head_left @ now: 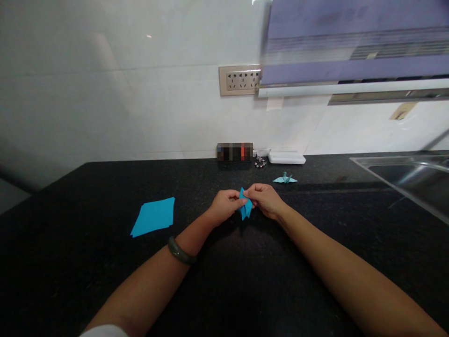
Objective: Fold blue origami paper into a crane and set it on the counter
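My left hand (224, 206) and my right hand (265, 199) meet over the middle of a black counter (87, 281). Both pinch a small folded piece of blue paper (245, 207) held between them, its lower tip hanging down. A dark bangle (179, 252) sits on my left wrist. A flat stack of blue paper squares (154, 216) lies on the counter to the left of my hands. A finished blue paper crane (285, 179) rests behind my right hand.
A steel sink (407, 175) is set into the counter at the right. Against the white wall stand a white flat box (286, 157), a small beaded item (260, 163) and a blurred dark object (235, 152). A wall socket (240, 80) and a range hood (354, 51) are above.
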{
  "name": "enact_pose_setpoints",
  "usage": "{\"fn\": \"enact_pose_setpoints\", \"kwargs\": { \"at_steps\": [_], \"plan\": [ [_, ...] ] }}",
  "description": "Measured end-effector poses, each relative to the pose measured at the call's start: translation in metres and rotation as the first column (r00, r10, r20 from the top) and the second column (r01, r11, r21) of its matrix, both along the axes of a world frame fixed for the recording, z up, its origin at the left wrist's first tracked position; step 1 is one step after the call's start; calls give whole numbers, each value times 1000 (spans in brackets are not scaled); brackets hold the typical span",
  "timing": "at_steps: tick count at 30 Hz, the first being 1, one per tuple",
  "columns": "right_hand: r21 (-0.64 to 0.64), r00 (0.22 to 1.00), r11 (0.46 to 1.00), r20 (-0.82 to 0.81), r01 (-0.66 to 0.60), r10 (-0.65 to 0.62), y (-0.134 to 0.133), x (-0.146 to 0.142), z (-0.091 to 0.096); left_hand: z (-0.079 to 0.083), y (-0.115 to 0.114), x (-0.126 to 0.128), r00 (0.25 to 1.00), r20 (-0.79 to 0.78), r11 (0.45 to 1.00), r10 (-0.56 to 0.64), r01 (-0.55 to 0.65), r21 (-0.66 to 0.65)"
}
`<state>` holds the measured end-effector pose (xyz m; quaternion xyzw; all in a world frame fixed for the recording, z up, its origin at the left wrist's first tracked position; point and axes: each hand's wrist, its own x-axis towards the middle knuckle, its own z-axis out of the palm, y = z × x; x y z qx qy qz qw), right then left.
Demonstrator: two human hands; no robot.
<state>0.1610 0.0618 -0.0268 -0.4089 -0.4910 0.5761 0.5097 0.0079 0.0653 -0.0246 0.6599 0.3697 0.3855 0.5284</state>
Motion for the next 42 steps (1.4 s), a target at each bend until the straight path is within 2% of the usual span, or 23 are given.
{"fn": "enact_pose_setpoints", "kwargs": {
  "at_steps": [7, 15, 20, 23, 25, 28, 31, 38, 42],
  "plan": [
    [-7, 999, 1000, 47, -3, 3, 2, 1, -3, -4, 6, 0, 975, 113, 980, 190, -182, -78],
    [28, 993, 999, 117, -30, 26, 0, 1, -3, -1, 2, 3, 969, 133, 974, 209, -195, -113],
    [99, 989, 994, 133, 56, -69, -1, -1, 3, -2, 5, 2, 917, 168, 932, 361, -348, -103],
    [175, 965, 980, 227, 91, -130, -4, -4, 6, -3, 8, 2, 869, 190, 890, 456, -443, -110],
    [229, 936, 970, 318, 82, -154, -6, -7, 6, -3, 9, 3, 855, 196, 878, 479, -463, -123],
    [341, 864, 935, 437, 96, -248, -6, -10, 4, -3, 7, 5, 860, 196, 881, 472, -453, -136],
    [413, 812, 900, 472, 140, -343, -5, -10, 1, -4, 5, 7, 875, 190, 895, 446, -428, -129],
    [454, 809, 875, 443, 169, -386, -1, -5, 0, -5, 2, 7, 954, 79, 953, 288, -278, -124],
    [452, 818, 876, 431, 170, -381, -1, -5, -2, -4, -1, 10, 958, 70, 957, 277, -268, -111]
  ]
}}
